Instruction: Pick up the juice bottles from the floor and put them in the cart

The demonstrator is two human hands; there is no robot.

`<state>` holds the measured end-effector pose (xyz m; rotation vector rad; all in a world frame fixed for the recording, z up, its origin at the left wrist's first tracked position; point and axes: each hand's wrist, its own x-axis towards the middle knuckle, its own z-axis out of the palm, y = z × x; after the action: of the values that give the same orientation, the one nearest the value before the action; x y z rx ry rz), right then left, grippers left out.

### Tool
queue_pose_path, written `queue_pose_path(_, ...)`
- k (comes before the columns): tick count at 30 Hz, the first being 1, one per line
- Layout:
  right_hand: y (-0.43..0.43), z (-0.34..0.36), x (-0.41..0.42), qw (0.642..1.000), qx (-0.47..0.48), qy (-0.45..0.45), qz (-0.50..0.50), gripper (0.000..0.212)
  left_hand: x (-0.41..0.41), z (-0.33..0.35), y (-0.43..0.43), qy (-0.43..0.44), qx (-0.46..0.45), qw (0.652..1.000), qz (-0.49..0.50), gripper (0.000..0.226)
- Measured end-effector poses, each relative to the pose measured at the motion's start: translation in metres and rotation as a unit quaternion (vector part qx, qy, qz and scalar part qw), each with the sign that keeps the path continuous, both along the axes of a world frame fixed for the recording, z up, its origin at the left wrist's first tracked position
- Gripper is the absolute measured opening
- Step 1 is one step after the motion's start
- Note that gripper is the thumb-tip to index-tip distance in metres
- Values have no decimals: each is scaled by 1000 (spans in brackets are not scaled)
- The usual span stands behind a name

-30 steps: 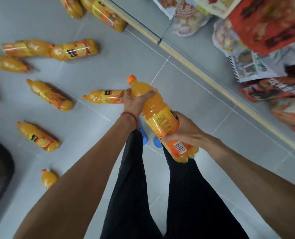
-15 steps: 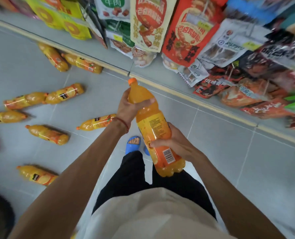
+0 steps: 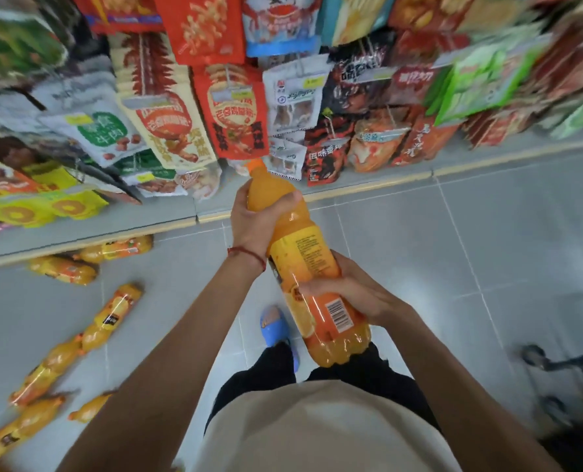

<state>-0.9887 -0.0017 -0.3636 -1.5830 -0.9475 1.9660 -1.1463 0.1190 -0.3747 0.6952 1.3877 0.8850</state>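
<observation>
I hold one large orange juice bottle (image 3: 303, 253) in front of my body, cap pointing away from me toward the shelf. My left hand (image 3: 254, 221) wraps its neck and shoulder. My right hand (image 3: 348, 289) grips its lower half near the barcode. Several more juice bottles (image 3: 111, 316) lie scattered on the grey tiled floor at the left, some against the shelf base (image 3: 65, 269). A blurred dark frame with wheels (image 3: 552, 366) shows at the right edge; I cannot tell whether it is the cart.
A store shelf (image 3: 86, 229) packed with hanging snack bags runs across the top of the view. Grey floor tiles (image 3: 453, 250) stretch to the right. My foot in a blue slipper (image 3: 276, 327) stands below the bottle.
The view has swung up and to the right, so the shelf fills the top and the floor bottles have slid to the lower left. Both hands keep the same grip on the bottle.
</observation>
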Motion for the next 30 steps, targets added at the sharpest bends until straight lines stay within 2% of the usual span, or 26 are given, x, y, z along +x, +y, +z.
queue_pose_path(3,-22,11,26,999,21,3,-44,47,39,13,-9,-7,8,999,-36,69)
queue_pose_path(8,-67,16,80,991,29,-31,-127,90,115,22,-42,17,13,997,-78,91)
queue_pose_path(19,-212,24,239,948,30,-56,-311,98,331,34,-155,45,45,966,-251,96)
queue_pose_path(25,-271,28,328,921,34,-97,-376,98,448,39,-204,26,80,938,-337,65)
queue_pose_path(30,-293,26,393,893,24,-108,-436,92,537,32,-223,34,82,908,-409,67)
